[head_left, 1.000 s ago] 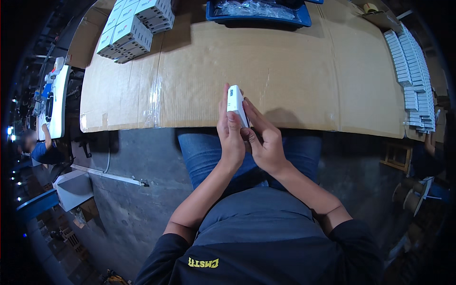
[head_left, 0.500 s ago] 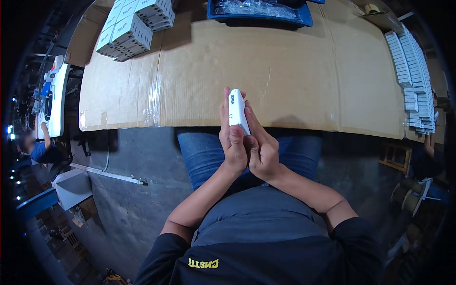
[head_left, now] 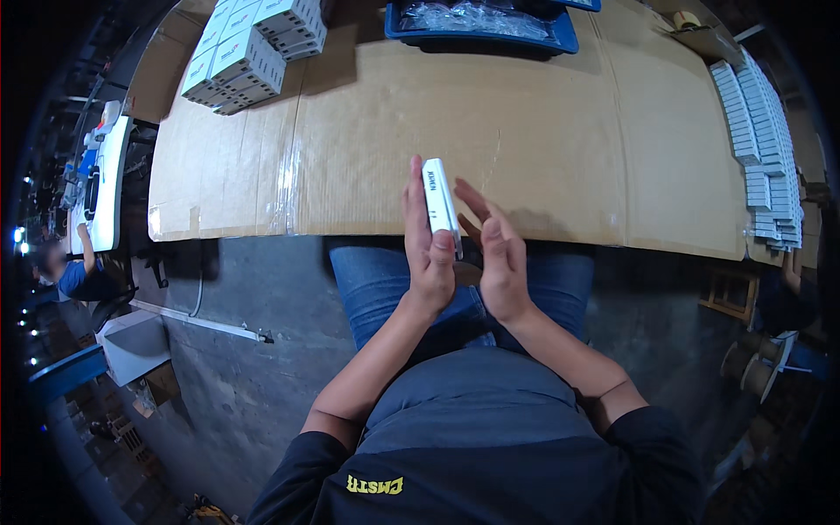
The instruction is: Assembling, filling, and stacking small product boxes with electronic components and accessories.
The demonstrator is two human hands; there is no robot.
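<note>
A small white flat box point(head_left: 435, 194) with dark print is held up on edge over the table's front edge. My left hand point(head_left: 427, 249) grips it, fingers along its left side and the thumb at its near end. To the right of the box is my right hand point(head_left: 500, 262), open, its fingers stretched out and apart from the box by a narrow gap. Whether the right fingertips brush the box's lower corner cannot be made out.
Cardboard covers the table point(head_left: 420, 131). Stacked white boxes point(head_left: 241, 66) stand at the back left, and a blue tray point(head_left: 477, 39) of clear plastic bags at the back. Rows of white boxes point(head_left: 761, 149) line the right end. Another person point(head_left: 79, 278) sits at a white table point(head_left: 112, 188) on the left.
My right hand has come away from the box and moved right, its fingers opening. The left hand keeps the box, which has tilted slightly.
</note>
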